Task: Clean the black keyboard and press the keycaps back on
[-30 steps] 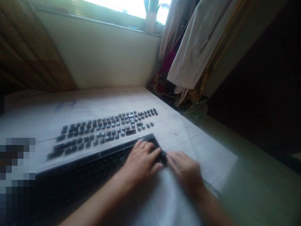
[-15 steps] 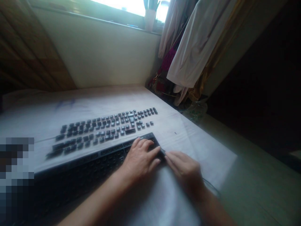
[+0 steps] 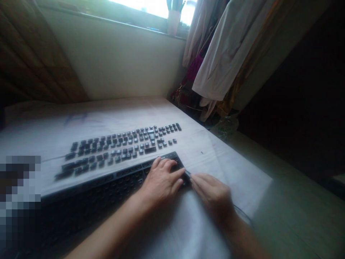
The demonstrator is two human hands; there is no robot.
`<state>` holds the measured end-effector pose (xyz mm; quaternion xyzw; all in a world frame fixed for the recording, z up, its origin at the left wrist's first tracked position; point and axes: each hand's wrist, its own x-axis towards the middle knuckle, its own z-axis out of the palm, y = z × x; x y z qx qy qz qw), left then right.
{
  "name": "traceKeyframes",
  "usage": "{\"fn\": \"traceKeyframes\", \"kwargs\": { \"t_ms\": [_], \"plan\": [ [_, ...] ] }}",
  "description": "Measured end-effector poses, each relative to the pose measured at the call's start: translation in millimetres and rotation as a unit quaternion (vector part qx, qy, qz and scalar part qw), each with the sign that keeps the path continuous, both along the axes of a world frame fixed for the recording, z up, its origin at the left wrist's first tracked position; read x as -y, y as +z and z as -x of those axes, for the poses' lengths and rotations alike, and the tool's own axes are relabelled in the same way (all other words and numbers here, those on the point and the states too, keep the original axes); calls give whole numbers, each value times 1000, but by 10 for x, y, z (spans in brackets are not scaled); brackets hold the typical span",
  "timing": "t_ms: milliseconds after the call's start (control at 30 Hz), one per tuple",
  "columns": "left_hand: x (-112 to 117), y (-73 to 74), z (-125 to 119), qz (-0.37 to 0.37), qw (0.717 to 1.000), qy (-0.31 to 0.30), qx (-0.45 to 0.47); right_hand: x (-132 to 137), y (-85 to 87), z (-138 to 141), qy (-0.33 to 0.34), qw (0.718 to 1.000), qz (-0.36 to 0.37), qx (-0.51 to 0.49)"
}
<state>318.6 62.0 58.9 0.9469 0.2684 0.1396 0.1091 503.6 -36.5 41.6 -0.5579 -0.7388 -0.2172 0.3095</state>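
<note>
Bright window above pale wall; brown curtain at left; dim greenish floor, deep shadow right.

The left hand lies over one end of a black keyboard, its fingers bent and apart. The right hand is at that same end, its fingers drawn together by the keyboard's edge; whether they pinch anything is too blurred to tell. Beyond the left fingers, loose black keycaps lie in rows on a white cloth. A thin cable curves right of the right fingers. Farther ahead of the fingers are a pale wall, a bright window and hanging garments.
</note>
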Motion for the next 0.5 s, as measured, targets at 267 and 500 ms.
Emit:
{"fn": "traceKeyframes", "kwargs": {
  "t_ms": [267, 500],
  "plan": [
    [-2, -16, 2, 1, 1000, -3, 12, 8, 23, -8, -1, 1000, -8, 14],
    [-2, -23, 2, -1, 1000, 0, 4, 3, -36, -12, 8, 1000, -1, 3]
  ]
}}
